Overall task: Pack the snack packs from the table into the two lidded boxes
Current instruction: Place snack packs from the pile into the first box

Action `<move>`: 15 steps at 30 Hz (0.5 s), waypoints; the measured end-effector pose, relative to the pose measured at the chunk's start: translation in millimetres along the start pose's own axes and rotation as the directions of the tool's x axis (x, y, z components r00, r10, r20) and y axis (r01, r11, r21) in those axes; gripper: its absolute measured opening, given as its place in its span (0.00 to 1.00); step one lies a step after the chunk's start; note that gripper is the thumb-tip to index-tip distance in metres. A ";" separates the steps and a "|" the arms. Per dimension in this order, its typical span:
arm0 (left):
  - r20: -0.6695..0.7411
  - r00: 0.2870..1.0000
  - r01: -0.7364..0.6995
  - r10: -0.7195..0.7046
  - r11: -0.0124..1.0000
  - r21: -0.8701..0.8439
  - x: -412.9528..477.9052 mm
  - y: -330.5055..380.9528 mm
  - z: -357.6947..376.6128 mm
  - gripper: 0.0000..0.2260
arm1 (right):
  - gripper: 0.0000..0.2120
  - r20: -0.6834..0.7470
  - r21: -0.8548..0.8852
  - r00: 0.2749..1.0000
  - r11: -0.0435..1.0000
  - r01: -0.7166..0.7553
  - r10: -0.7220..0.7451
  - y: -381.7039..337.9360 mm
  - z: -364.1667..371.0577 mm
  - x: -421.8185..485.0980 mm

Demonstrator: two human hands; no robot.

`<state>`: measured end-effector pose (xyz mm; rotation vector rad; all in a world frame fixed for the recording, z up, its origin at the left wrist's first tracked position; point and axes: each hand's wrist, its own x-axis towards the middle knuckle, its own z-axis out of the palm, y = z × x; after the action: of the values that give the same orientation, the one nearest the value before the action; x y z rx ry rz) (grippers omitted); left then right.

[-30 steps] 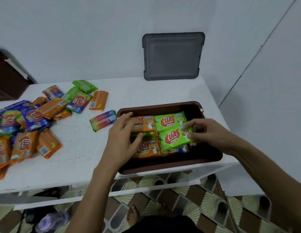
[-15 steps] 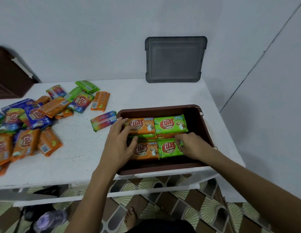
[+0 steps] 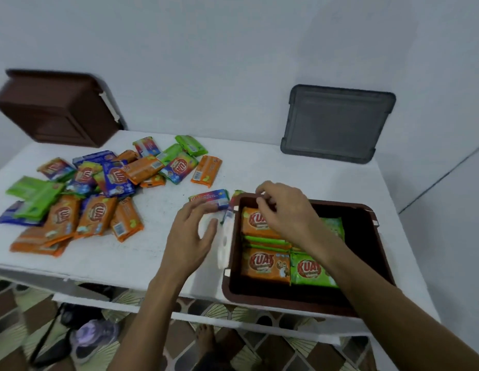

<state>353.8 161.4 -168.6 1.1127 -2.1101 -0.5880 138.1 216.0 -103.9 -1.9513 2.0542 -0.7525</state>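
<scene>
Hands (image 3: 190,236) (image 3: 284,207) hover empty; packs (image 3: 265,262) fill brown box (image 3: 380,253).

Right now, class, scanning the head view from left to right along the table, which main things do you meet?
Loose pile of snack packs → left hand → open brown box holding packed packs.

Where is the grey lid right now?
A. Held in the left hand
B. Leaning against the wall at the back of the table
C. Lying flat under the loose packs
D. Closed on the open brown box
B: the grey lid stands on edge against the wall behind the brown box, which is open, with packs inside.
</scene>
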 end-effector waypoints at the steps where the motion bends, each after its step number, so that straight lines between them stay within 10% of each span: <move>1: -0.017 0.999 0.037 -0.036 0.999 0.032 5.8 -13.6 -8.1 0.11 | 0.12 0.007 -0.008 1.000 1.000 0.016 -0.016 -7.6 8.1 15.9; 15: 0.075 0.965 0.172 -0.251 0.823 0.541 130.2 -186.6 -76.7 0.19 | 0.27 0.512 -0.272 0.847 0.962 0.002 0.143 -18.3 166.6 210.9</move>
<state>457.3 -54.0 -192.8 1.6738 -2.3654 -0.1739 213.2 -25.9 -195.5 -1.9100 1.9236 0.0962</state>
